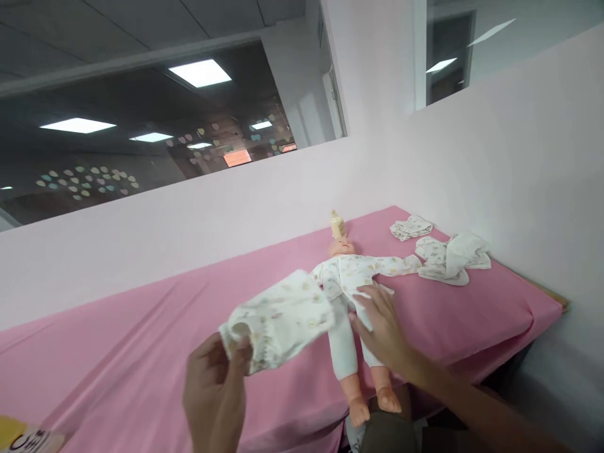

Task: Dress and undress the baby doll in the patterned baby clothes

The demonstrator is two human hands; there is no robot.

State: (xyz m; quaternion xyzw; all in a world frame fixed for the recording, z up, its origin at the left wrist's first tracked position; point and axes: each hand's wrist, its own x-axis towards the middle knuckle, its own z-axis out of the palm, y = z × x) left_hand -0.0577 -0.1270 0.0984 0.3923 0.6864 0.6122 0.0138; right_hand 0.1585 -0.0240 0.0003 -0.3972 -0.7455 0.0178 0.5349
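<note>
At 7 o'clock a yellow card (pixel 21 437) shows dark lettering, cut off and unreadable. The left hand (pixel 214 393), raised with fingers up, pinches the hem of a small printed garment (pixel 278 321), which bunches toward 1 o'clock above the pink counter (pixel 117 358). The right hand (pixel 384 330) reaches in from 5 o'clock, forearm stretched, fingers spread flat on the doll (pixel 352 283); it grips nothing. The doll lies on its back, long axis from bare feet at 6 o'clock to head at 12. A bottle (pixel 336 224) stands at its head. Loose clothes (pixel 448 257) lie at 2 o'clock.
</note>
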